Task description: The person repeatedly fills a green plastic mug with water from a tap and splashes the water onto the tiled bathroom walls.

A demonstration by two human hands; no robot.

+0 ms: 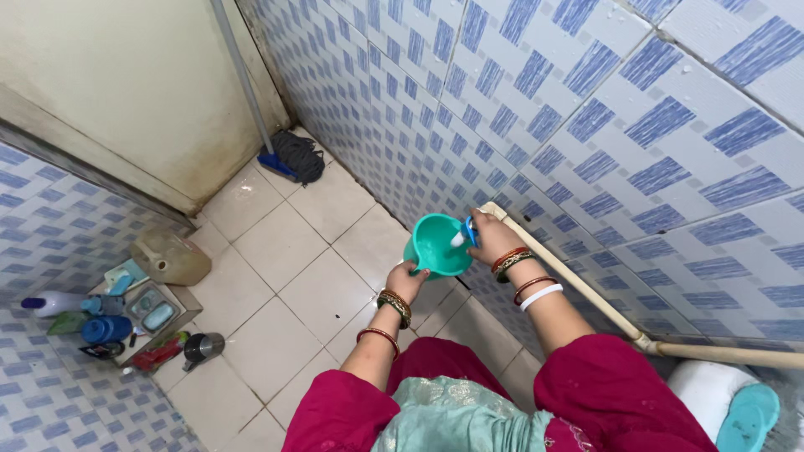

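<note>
Grip (pixel 408 280) on mug (pixel 437 244), tiled floor (pixel 285 243)

Blue-patterned wall tiles (pixel 636 109) enclose a pale tiled floor (pixel 276 259), with a mop (pixel 289 155) leaning in the corner.

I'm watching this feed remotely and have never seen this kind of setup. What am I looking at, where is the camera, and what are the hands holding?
There is no machine here: a person works with bare hands, and the single picture comes from a camera on that person's head, looking down. The left hand holds a teal mug from below. The right hand is at a blue tap on the blue-patterned tiled wall, just over the mug's rim. A pale pipe runs along the wall. On the tiled floor lie a mop in the corner, a beige jug, and bottles and soap dishes to the left. A teal slipper shows at lower right.
</note>
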